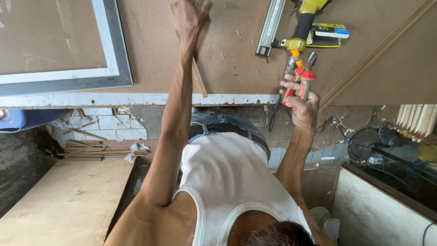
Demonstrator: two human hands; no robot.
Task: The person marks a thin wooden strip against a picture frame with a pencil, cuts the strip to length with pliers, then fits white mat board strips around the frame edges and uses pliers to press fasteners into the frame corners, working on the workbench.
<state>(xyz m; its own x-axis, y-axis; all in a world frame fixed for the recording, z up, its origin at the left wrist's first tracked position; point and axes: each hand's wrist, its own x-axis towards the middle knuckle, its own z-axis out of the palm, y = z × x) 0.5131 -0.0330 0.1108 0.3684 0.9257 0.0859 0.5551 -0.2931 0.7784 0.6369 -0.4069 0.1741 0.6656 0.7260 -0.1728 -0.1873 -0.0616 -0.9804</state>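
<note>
My left hand (191, 16) reaches far across the brown workbench (227, 59) and presses on a thin wooden strip (199, 78) that runs back toward the bench's near edge. My right hand (304, 108) is at the bench's front edge, gripping red-handled pliers (304, 78) with the jaws pointing away from me. The jaws sit just below a yellow pneumatic nail gun (301, 28) lying on the bench. Whether the pliers touch the gun's hose fitting is unclear.
A grey-framed board (111, 50) lies at the left of the bench. A metal rail (271, 22), a small yellow and blue box (328, 34) and a long wooden moulding (378, 50) lie at the right. Below are wood scraps (91, 148), a plywood sheet (68, 200) and a fan (366, 142).
</note>
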